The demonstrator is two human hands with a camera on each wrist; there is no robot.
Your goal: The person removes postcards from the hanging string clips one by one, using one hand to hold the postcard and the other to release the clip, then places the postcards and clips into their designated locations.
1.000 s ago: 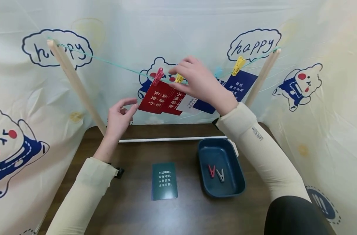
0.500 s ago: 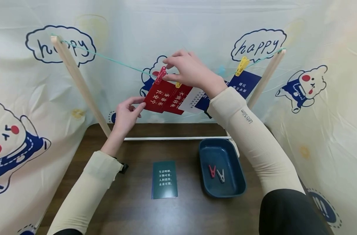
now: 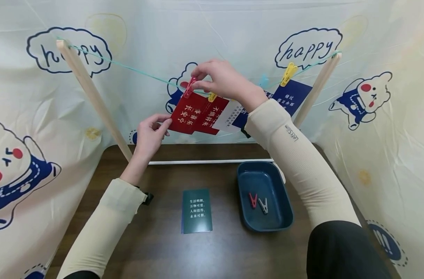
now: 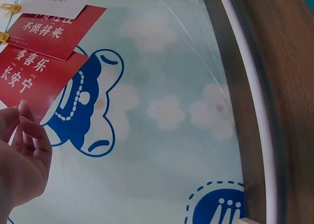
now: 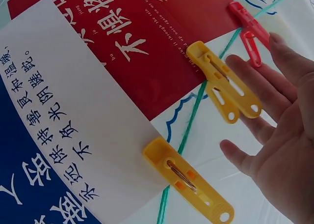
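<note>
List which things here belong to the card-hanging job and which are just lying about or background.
In the job:
left hand, pinching a red card
right hand, fingers on the red peg
line, posts
white card, blue cards, yellow pegs
probably supplies: green card, tray, tray pegs

Just there:
table
backdrop

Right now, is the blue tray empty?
No, a red clip and a grey clip lie in the blue tray.
</note>
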